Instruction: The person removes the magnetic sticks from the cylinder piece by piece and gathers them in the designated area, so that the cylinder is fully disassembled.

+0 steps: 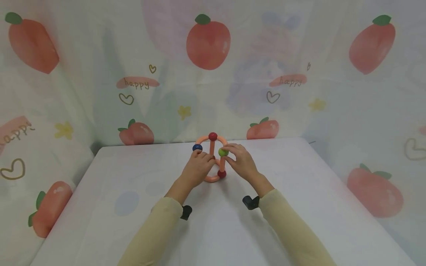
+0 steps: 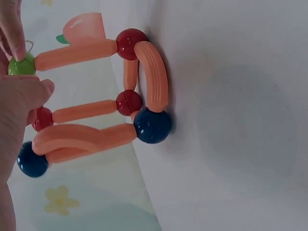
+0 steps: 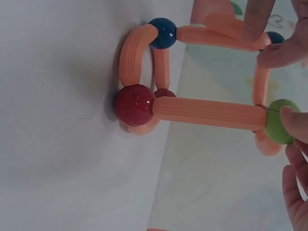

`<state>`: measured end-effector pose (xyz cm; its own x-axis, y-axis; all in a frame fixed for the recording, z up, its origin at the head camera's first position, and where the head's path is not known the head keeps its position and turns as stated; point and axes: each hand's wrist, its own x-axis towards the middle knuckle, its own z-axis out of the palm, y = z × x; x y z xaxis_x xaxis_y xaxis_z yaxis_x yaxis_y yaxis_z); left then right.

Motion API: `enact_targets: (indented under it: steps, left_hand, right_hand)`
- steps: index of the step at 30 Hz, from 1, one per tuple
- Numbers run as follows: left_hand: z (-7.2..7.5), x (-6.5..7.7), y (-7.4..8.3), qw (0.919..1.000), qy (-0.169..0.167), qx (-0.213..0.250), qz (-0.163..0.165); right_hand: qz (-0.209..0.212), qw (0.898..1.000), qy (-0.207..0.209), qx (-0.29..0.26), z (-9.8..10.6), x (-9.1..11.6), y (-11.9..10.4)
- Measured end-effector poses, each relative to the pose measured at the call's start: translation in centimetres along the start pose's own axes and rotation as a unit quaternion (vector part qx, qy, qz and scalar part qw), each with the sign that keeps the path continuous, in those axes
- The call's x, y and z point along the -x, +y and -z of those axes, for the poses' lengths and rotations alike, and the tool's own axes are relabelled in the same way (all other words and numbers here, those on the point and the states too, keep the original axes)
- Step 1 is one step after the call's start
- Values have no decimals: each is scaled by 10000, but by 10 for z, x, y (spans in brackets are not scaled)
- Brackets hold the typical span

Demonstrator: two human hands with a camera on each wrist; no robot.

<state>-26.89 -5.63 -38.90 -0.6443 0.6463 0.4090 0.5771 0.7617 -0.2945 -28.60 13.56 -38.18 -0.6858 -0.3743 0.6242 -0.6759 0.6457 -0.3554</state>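
A frame of orange magnetic building sticks point(image 2: 77, 54) and coloured balls stands upright on the table. My right hand point(image 1: 242, 162) pinches the green ball point(image 3: 279, 120) at its upper corner, on top of a straight stick. Close by, my left hand point(image 1: 198, 169) has its fingers about the frame's top beside the upper blue ball point(image 2: 32, 159); its exact hold is partly hidden. A curved stick point(image 2: 67, 136) hangs from that blue ball alongside a straight one. A red ball point(image 1: 213, 136) tops the far side. Lower red point(image 3: 134, 106) and blue point(image 2: 153, 125) balls rest on the table.
The white-covered table point(image 1: 100, 229) reaches back to a fruit-printed curtain point(image 1: 206, 96), which also hangs at both sides. Dark wrist-camera mounts point(image 1: 250, 202) stick out from under both cream sleeves.
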Motion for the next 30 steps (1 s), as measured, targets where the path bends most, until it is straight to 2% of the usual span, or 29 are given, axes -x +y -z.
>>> enact_targets:
  steps: [4, 6, 7, 8, 11, 14, 18, 24, 30]
  left_hand:
    - [1, 9, -6, 9975, 428, 387, 413]
    - [2, 14, -8, 9912, 719, 799, 773]
    - [2, 16, -10, 9854, 911, 1052, 984]
    - [2, 18, -11, 9768, 1133, 1353, 1215]
    - [1, 24, -15, 9434, 1728, 2091, 1910]
    - [-2, 30, -20, 9183, 1985, 2425, 2420]
    - [-5, 36, -24, 9053, 2005, 2601, 2693]
    - [-5, 38, -29, 8934, 1990, 2794, 2902]
    - [-2, 35, -33, 8839, 1742, 3154, 2982]
  right_hand:
    - [-63, 10000, -9, 51, 0, 0, 1]
    - [-107, 9999, -28, 101, 0, 0, 1]
    - [-127, 9998, -41, 128, 0, 0, 1]
    - [-143, 9998, -58, 152, 0, 0, 1]
    - [-150, 9997, -93, 190, 0, -1, 1]
    - [-144, 9997, -90, 160, 0, 0, 1]
    - [-112, 9999, -21, 97, -1, 1, 1]
    - [-10, 9997, 162, 166, -2, 1, 1]
    - [-74, 9995, 240, 197, -2, 2, -1]
